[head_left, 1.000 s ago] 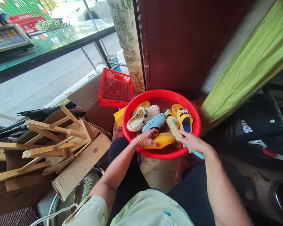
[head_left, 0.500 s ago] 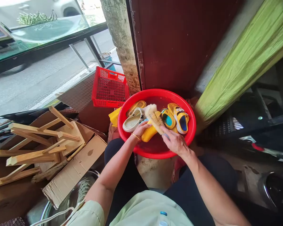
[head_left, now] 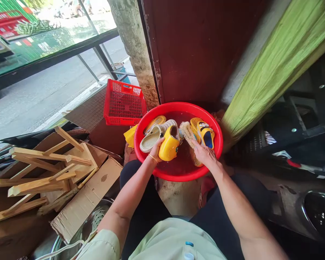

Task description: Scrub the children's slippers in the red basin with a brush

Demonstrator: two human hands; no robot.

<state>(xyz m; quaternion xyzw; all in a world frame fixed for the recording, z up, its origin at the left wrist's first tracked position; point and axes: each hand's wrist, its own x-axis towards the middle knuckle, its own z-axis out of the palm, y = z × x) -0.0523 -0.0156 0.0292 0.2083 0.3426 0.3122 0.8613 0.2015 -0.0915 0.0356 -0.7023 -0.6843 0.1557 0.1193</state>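
My left hand [head_left: 155,151] grips a yellow shoe [head_left: 169,146], its opening tilted up, above the left-centre of a red basin [head_left: 178,177]. In my right hand [head_left: 204,153] is a scrubbing brush [head_left: 187,131] with pale bristles, held a little to the right of the shoe and apart from it. A cream clog [head_left: 151,139] lies at the basin's left, with a yellow sole [head_left: 157,121] behind it. At the right side rests a yellow clog with a blue inside [head_left: 206,135]. Another yellow item beneath my right hand is partly hidden.
A red crate [head_left: 124,104] stands behind the basin to the left. Wooden stools [head_left: 54,159] and cardboard [head_left: 89,198] are piled at the left. A green curtain [head_left: 271,68] hangs at the right, and a metal bowl [head_left: 308,216] sits at the lower right.
The brush has moved off the yellow shoe to the right. My left hand has turned the shoe more upright, so its opening now shows.
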